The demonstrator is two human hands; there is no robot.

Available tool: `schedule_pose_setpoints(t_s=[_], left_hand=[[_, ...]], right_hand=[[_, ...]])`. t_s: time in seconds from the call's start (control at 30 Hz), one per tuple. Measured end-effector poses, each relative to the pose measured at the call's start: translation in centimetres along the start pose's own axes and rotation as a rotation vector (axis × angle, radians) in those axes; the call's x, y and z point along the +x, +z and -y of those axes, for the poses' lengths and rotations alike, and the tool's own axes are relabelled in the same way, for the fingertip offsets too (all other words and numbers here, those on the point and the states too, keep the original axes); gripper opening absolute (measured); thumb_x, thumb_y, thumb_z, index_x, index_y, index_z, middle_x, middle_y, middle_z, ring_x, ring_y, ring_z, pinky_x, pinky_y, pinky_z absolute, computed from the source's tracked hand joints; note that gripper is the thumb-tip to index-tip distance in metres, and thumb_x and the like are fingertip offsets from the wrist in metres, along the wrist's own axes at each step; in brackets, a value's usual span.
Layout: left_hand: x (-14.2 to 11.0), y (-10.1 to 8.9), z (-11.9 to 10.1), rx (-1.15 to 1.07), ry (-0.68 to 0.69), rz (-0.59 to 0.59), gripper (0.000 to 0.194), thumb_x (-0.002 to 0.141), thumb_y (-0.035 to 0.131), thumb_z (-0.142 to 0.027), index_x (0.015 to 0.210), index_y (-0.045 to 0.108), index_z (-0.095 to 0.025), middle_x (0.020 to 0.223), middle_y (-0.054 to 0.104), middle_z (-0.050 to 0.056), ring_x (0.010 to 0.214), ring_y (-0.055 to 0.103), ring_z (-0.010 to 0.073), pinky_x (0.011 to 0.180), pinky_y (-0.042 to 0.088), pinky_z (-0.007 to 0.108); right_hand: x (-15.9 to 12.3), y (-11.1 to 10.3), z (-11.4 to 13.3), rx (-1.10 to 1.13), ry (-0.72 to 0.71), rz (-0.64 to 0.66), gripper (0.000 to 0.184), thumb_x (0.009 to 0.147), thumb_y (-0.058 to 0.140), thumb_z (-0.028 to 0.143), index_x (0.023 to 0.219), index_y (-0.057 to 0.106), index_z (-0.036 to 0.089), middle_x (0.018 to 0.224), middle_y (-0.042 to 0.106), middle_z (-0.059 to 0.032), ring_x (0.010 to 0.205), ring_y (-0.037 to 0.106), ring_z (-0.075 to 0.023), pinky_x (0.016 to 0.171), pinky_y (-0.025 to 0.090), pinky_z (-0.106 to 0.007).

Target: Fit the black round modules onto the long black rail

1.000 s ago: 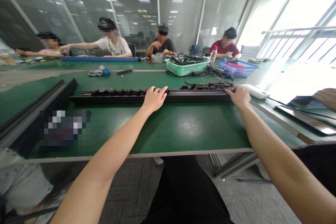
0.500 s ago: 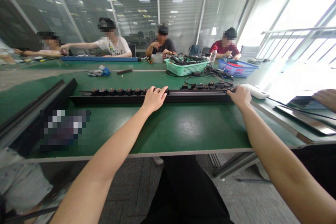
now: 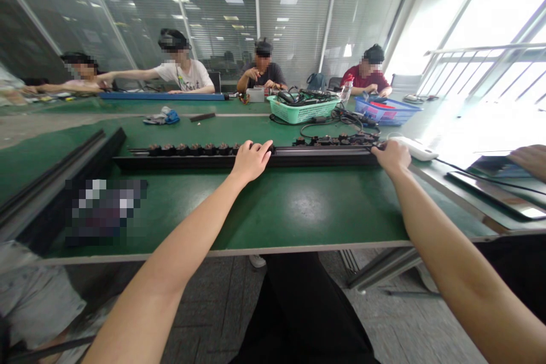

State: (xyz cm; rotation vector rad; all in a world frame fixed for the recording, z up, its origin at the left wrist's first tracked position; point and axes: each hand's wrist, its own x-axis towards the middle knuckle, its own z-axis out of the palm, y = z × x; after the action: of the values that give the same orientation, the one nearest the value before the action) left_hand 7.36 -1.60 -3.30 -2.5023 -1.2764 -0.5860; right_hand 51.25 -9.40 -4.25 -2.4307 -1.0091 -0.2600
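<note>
A long black rail (image 3: 187, 162) lies across the green table in front of me. Several small black knob-like parts (image 3: 195, 149) sit in a row along its left half. My left hand (image 3: 251, 161) is closed over the rail near its middle, thumb and fingers round a small black part (image 3: 272, 149). At the rail's right end my right hand (image 3: 393, 157) pinches with thumb and finger; its fingertips partly hide what they hold, which looks like the rail's end. More dark parts (image 3: 336, 140) lie just behind the rail's right half.
Cables fill a green basket (image 3: 298, 112); a blue basket (image 3: 384, 112) stands beside it. A white power strip (image 3: 418, 149) lies right. Another dark rail (image 3: 63, 176) slants at left, near a blurred dark packet (image 3: 106, 210). Co-workers sit opposite; another person's hand (image 3: 529, 160) is at far right.
My right hand has shifted slightly to the right at the rail's end. My left hand and the rail look unmoved. The co-worker in red has lowered a hand.
</note>
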Motion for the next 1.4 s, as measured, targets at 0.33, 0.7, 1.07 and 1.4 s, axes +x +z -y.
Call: schedule_pose_setpoints(t_s=[0.33, 0.7, 1.07, 1.4], left_hand=[[0.0, 0.1, 0.0, -0.008, 0.004, -0.005, 0.052, 0.112, 0.035, -0.038, 0.16, 0.051, -0.025, 0.139, 0.073, 0.011, 0.133, 0.054, 0.0346, 0.116, 0.043, 0.051], [0.0, 0.1, 0.0, 0.003, 0.005, -0.011, 0.052, 0.112, 0.035, -0.037, 0.159, 0.052, -0.025, 0.139, 0.073, 0.011, 0.131, 0.055, 0.0347, 0.115, 0.043, 0.051], [0.0, -0.2, -0.2, 0.006, -0.009, 0.013, 0.053, 0.112, 0.034, -0.038, 0.161, 0.051, -0.024, 0.14, 0.072, 0.012, 0.133, 0.053, 0.0355, 0.116, 0.042, 0.05], [0.0, 0.0, 0.0, 0.0, -0.003, 0.0, 0.053, 0.112, 0.035, -0.038, 0.16, 0.051, -0.026, 0.14, 0.073, 0.011, 0.133, 0.053, 0.035, 0.116, 0.043, 0.051]], right_hand=[[-0.2, -0.3, 0.2, -0.047, 0.002, 0.0, 0.046, 0.094, 0.066, 0.046, 0.122, 0.077, 0.012, 0.115, 0.072, -0.0257, 0.111, 0.066, -0.0385, 0.091, 0.052, -0.048], [0.5, 0.2, -0.4, -0.067, -0.001, 0.008, 0.047, 0.096, 0.065, 0.046, 0.124, 0.076, 0.01, 0.118, 0.072, -0.0275, 0.116, 0.065, -0.0411, 0.093, 0.052, -0.05], [0.6, 0.2, -0.6, -0.057, 0.019, 0.01, 0.044, 0.096, 0.064, 0.045, 0.121, 0.075, 0.011, 0.116, 0.071, -0.026, 0.114, 0.063, -0.0396, 0.092, 0.051, -0.049], [0.8, 0.2, -0.8, -0.038, 0.043, 0.026, 0.044, 0.099, 0.063, 0.044, 0.128, 0.074, 0.012, 0.123, 0.071, -0.0272, 0.125, 0.062, -0.0421, 0.1, 0.051, -0.056]])
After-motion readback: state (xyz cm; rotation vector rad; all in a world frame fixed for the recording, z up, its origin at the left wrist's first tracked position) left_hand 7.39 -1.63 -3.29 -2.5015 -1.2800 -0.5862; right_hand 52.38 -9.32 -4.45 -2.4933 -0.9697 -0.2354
